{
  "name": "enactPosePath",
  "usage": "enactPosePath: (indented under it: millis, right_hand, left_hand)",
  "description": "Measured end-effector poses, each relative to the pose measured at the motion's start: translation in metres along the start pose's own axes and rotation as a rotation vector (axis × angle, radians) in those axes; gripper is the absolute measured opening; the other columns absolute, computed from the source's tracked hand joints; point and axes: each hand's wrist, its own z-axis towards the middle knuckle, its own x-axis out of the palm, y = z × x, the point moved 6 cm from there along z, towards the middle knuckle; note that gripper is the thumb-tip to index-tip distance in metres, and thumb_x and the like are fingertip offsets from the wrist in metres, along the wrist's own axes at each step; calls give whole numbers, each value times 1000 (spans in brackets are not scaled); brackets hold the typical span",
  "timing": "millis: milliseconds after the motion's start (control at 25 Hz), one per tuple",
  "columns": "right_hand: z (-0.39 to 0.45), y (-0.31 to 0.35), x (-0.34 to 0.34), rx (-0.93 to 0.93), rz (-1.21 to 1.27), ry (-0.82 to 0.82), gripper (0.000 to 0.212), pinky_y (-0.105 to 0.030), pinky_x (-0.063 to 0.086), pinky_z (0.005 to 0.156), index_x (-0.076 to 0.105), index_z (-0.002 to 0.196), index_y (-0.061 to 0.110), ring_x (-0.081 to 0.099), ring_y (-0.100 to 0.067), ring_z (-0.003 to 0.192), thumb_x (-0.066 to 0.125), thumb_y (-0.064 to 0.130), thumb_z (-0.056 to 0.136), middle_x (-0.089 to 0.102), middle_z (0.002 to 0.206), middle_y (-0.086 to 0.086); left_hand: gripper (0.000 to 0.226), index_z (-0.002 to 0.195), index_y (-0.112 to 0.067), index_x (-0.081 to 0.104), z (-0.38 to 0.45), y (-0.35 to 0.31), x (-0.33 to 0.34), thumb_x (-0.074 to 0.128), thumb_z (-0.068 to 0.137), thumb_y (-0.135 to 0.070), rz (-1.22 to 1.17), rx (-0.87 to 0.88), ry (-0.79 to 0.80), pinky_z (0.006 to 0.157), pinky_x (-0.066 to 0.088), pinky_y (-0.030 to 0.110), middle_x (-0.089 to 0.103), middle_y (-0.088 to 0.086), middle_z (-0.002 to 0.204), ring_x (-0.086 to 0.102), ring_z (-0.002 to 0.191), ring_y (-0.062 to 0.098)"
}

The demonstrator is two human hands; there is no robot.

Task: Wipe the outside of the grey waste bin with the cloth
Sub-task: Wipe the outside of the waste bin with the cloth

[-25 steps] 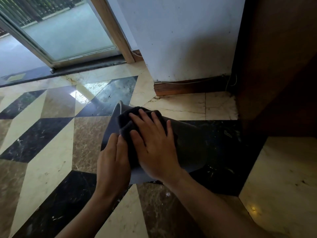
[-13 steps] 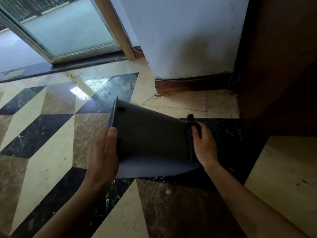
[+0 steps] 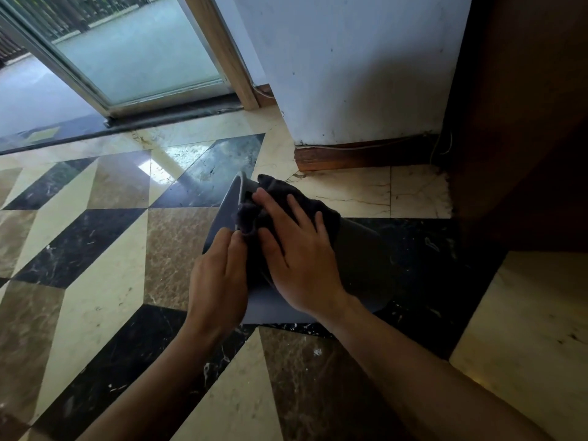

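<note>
The grey waste bin (image 3: pixel 362 259) lies on its side on the marble floor, its open rim (image 3: pixel 227 205) pointing left and its base to the right. A dark cloth (image 3: pixel 286 194) is spread over the bin's upper side near the rim. My right hand (image 3: pixel 299 259) presses flat on the cloth with fingers spread. My left hand (image 3: pixel 219 281) grips the bin's near edge just below the rim, touching the cloth's edge. Both hands hide much of the bin's side.
A white wall (image 3: pixel 350 74) with a wooden skirting board (image 3: pixel 359 155) stands just behind the bin. Dark wooden furniture (image 3: pixel 521 122) rises at the right. A glass sliding door (image 3: pixel 136 55) is at the upper left. Patterned marble floor (image 3: pixel 95 249) extends to the left and front.
Half a second ago my right hand held the cloth at the bin's base end; it has swept left, back to the rim. The bin has rolled slightly and my left hand shifted right.
</note>
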Motion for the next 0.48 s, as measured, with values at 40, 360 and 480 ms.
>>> enactPosePath:
  millis: [40, 360, 480]
  right_hand:
    - [-3, -2, 3, -25, -31, -5, 54, -57, 7, 118, 28, 151, 36, 16, -16, 149, 21, 51, 100, 35, 156, 10]
    - [3, -86, 1, 231, -155, 43, 58, -55, 7, 118, 36, 144, 37, 24, -12, 145, 20, 62, 94, 40, 151, 12]
    - [-9, -120, -11, 333, -181, -9, 55, -57, 15, 116, 44, 136, 38, 32, -16, 141, 20, 64, 93, 49, 143, 10]
  left_hand:
    - [47, 88, 5, 53, 1, 0, -1, 30, 97, -35, 4, 8, 11, 57, 42, 58, 56, 25, 75, 52, 65, 41]
    - [38, 68, -22, 43, -14, 29, -22, 32, 104, -28, -27, -105, -60, 43, 31, 12, 40, -2, 59, 40, 49, 0]
    - [40, 66, -22, 41, -15, 33, -27, 33, 104, -24, -33, -130, -91, 43, 30, 10, 38, -3, 59, 39, 48, -1]
